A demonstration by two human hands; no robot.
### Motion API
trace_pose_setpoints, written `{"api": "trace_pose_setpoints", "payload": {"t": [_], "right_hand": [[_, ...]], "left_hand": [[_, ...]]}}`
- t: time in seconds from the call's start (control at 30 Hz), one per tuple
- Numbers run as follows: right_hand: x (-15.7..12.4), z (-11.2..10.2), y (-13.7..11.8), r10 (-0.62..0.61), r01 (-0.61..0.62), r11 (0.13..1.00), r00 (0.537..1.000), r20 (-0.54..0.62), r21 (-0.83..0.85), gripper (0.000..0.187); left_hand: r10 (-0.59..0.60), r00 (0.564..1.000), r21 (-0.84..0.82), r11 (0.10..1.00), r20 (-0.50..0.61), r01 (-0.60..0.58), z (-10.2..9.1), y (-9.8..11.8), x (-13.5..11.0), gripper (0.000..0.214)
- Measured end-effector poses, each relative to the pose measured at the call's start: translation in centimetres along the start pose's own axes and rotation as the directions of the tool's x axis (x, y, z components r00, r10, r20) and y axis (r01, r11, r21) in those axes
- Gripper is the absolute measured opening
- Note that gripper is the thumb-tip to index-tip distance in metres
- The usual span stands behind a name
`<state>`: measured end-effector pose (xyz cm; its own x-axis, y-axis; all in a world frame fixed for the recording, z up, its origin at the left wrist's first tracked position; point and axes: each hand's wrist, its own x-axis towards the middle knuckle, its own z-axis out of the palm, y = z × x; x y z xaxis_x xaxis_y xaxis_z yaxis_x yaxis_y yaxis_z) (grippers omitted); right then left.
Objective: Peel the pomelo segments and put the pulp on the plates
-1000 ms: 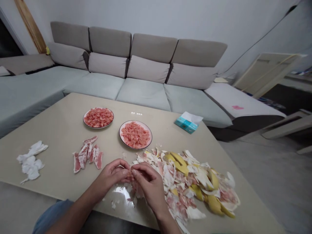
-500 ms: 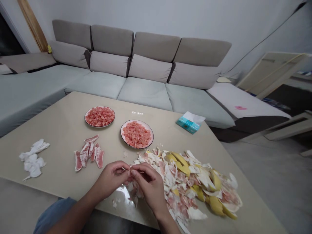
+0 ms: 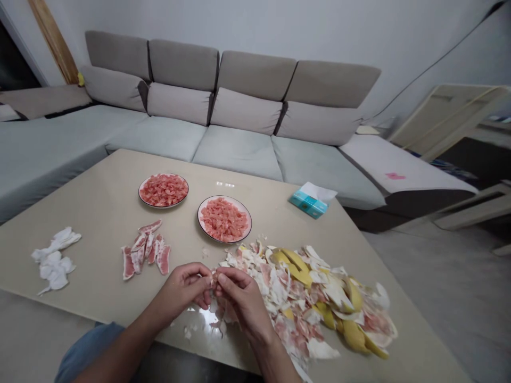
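My left hand (image 3: 189, 290) and my right hand (image 3: 241, 300) meet fingertip to fingertip above the table's near side. Both pinch a small piece of pomelo (image 3: 214, 280), mostly hidden by the fingers. Under and right of my right hand spreads a heap of pomelo peel (image 3: 303, 303), yellow rind mixed with white pith and pink membrane. To the left of my left hand lie several pink pomelo segments (image 3: 148, 248) with white skin on them. Beyond my hands, a dark-rimmed plate (image 3: 248, 230) holds loose pink pulp (image 3: 223, 219).
A second plate (image 3: 142, 198) of pulp stands farther back on the left. Crumpled white tissues (image 3: 56, 263) lie at the table's left. A blue tissue box (image 3: 308, 203) sits near the right edge of the table (image 3: 99, 207). Behind stretches a grey sofa (image 3: 235, 149).
My fingers have shifted slightly on the pomelo piece, and the left hand's lower fingers have opened out a little. The plates, segments and peel heap stay where they were.
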<state>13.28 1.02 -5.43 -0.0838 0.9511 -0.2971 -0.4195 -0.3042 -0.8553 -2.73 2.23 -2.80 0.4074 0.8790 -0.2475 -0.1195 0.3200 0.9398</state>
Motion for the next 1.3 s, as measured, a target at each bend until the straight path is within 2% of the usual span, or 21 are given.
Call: {"api": "trace_pose_setpoints", "payload": {"t": [0.13, 0.37, 0.6, 0.67, 0.73, 0.8, 0.9, 1.0, 1.03, 1.07, 1.1, 1.17, 1.23, 1.3], "right_hand": [[-0.2, 0.2, 0.0, -0.019, 0.019, 0.999, 1.0, 0.003, 0.046, 0.025], [-0.1, 0.7, -0.1, 0.039, -0.029, 0.958, 0.999, -0.029, 0.287, 0.025], [-0.2, 0.5, 0.1, 0.047, -0.048, 0.958, 0.999, 0.012, 0.283, 0.027], [0.4, 0.2, -0.2, 0.005, -0.003, 0.98, 1.0, -0.011, 0.198, 0.027], [2.0, -0.2, -1.0, -0.117, 0.117, 0.993, 0.991, -0.066, -0.009, 0.025], [4.2, -0.7, -2.3, -0.323, 0.28, 0.913, 0.941, -0.105, -0.295, 0.023], [7.0, -1.1, -4.4, -0.437, 0.371, 0.847, 0.894, -0.101, -0.381, 0.029], [6.6, -1.2, -5.1, -0.52, 0.431, 0.753, 0.852, -0.05, -0.497, 0.032], [5.8, -1.1, -4.8, -0.514, 0.427, 0.722, 0.858, -0.009, -0.544, 0.028], [4.7, -0.9, -4.4, -0.459, 0.392, 0.721, 0.888, 0.03, -0.571, 0.025], [3.6, -0.7, -3.9, -0.368, 0.333, 0.753, 0.928, 0.057, -0.567, 0.025], [1.5, -0.2, -2.8, -0.218, 0.217, 0.839, 0.974, 0.056, -0.499, 0.027], [0.2, 0.4, -1.8, -0.163, 0.176, 0.89, 0.984, 0.066, -0.42, 0.027], [-0.2, 0.8, -1.4, -0.162, 0.177, 0.912, 0.984, 0.072, -0.371, 0.026]], "left_hand": [[0.006, 1.0, -0.013, 1.0, 0.004, -0.006, 0.0, -0.1, 0.0, 0.022], [-0.013, 1.0, 0.006, 1.0, -0.016, 0.013, 0.3, 0.1, 0.1, 0.024], [-0.068, 0.997, -0.079, 0.995, -0.039, 0.065, 0.3, 0.1, 0.1, 0.026], [-0.061, 0.997, -0.125, 0.991, -0.047, 0.054, 0.2, 0.0, 0.2, 0.026], [-0.05, 0.997, -0.181, 0.983, -0.06, 0.038, 0.1, 0.0, 0.2, 0.027], [-0.049, 0.996, -0.238, 0.971, -0.073, 0.03, 0.1, 0.1, 0.3, 0.027], [-0.079, 0.993, -0.263, 0.963, -0.091, 0.052, -0.1, 0.1, 0.2, 0.028], [-0.079, 0.99, -0.208, 0.977, -0.115, 0.054, -0.2, -0.1, 0.2, 0.035], [-0.053, 0.99, -0.177, 0.984, -0.128, 0.03, -0.3, -0.2, 0.2, 0.037], [-0.013, 0.989, -0.141, 0.99, -0.146, -0.008, -0.3, -0.2, 0.3, 0.038], [0.035, 0.985, -0.103, 0.993, -0.169, -0.053, -0.2, -0.3, 0.3, 0.037], [0.119, 0.971, -0.046, 0.99, -0.207, -0.131, 0.0, -0.4, 0.5, 0.031], [0.177, 0.961, -0.023, 0.982, -0.213, -0.186, 0.3, -0.6, 0.6, 0.025], [0.217, 0.957, -0.018, 0.974, -0.19, -0.224, 0.4, -0.8, 0.7, 0.02]]}}
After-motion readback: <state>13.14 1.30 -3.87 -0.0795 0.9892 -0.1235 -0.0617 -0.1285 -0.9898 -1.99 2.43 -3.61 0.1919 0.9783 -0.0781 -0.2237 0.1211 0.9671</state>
